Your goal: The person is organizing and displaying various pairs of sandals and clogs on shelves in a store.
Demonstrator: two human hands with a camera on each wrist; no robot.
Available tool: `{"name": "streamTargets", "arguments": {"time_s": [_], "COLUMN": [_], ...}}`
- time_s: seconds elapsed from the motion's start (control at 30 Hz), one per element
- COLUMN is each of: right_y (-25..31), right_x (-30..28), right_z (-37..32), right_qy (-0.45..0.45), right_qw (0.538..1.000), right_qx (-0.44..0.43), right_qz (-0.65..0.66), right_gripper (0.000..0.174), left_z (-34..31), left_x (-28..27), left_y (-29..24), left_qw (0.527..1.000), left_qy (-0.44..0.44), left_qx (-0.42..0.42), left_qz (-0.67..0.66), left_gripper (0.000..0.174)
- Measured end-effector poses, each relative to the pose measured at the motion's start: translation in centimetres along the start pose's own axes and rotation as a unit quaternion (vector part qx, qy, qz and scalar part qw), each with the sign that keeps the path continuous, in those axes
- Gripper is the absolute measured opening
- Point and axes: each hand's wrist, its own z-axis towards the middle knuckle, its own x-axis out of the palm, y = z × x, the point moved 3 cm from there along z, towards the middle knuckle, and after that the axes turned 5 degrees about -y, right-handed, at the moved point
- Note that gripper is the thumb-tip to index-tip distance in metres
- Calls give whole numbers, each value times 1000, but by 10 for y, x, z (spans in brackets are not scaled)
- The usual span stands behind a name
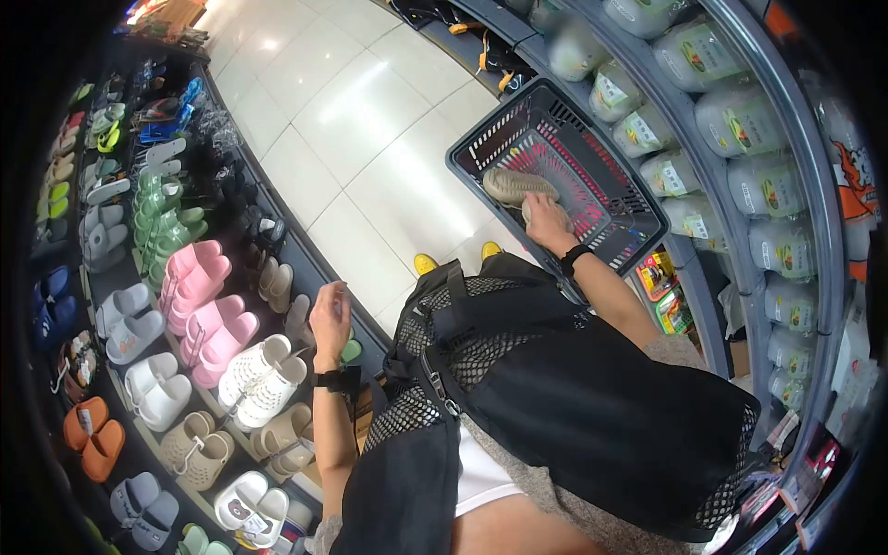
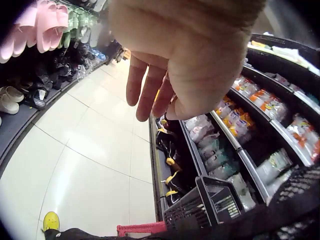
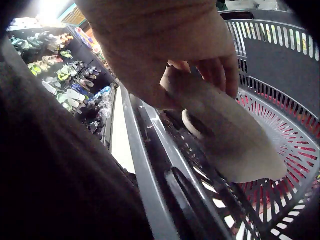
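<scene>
Reaching down into a dark grey shopping basket (image 1: 638, 199), my right hand (image 1: 548, 222) grips a beige clog (image 3: 240, 135) by one end, fingers over it and thumb at the near side. Another beige clog (image 1: 507, 183) lies beside that hand, within the basket's slotted walls. My left hand (image 1: 330, 319) hangs over the aisle edge of the shoe shelf with loosely bent fingers and nothing in them. Pink slides (image 1: 222, 338) and white clogs (image 1: 264, 379) are the shelf goods nearest to it. In the left wrist view its fingers (image 2: 145, 95) point downward.
Rows of slippers and clogs, among them green sandals (image 1: 166, 217) and orange slides (image 1: 92, 439), fill the left shelf. Bagged clear plastic goods (image 1: 740, 120) line the curved shelving at right. White floor tiles (image 1: 370, 120) run between. Yellow shoes (image 1: 425, 265) stand below my body.
</scene>
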Motion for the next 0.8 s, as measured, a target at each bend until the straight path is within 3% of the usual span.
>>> {"name": "streamTargets", "arguments": {"time_s": [0.07,0.13,0.17,0.27,0.33,0.5,0.57,0.6,0.67,0.73,0.8], "right_y": [-4,-21,-29,-34,-18,20,38,48,66,77,85], "right_x": [-12,-28,-37,-83,-127,-209,-233,-245,-264,-273,-274], "right_z": [11,30,38,60,67,69,67,65,62,63,66], "right_qy": [-34,-6,-66,-124,-137,-160,-142,-142,-111,-95,-44], "right_qw": [999,995,996,992,988,969,935,935,885,866,791], "right_qx": [-4,86,57,10,12,-18,-37,-41,-55,-63,-57], "right_qz": [-9,41,21,23,75,185,323,323,450,487,607], "right_gripper": [43,37,29,24,23,30,30,30,28,25,25], "left_z": [13,27,35,59,76,114,127,131,141,148,153], "left_x": [5,11,12,18,23,36,42,44,42,40,37], "left_y": [-5,-14,-23,-48,-70,-123,-138,-146,-161,-166,-167], "left_qw": [999,998,996,991,983,969,965,966,965,963,959], "left_qy": [23,46,66,99,103,114,100,96,57,55,53], "left_qx": [20,41,61,87,151,216,232,232,209,189,168], "left_qz": [9,17,24,18,4,-35,-68,-67,-148,-185,-221], "left_gripper": [18,17,16,14,14,16,30,30,53,61,68]}}
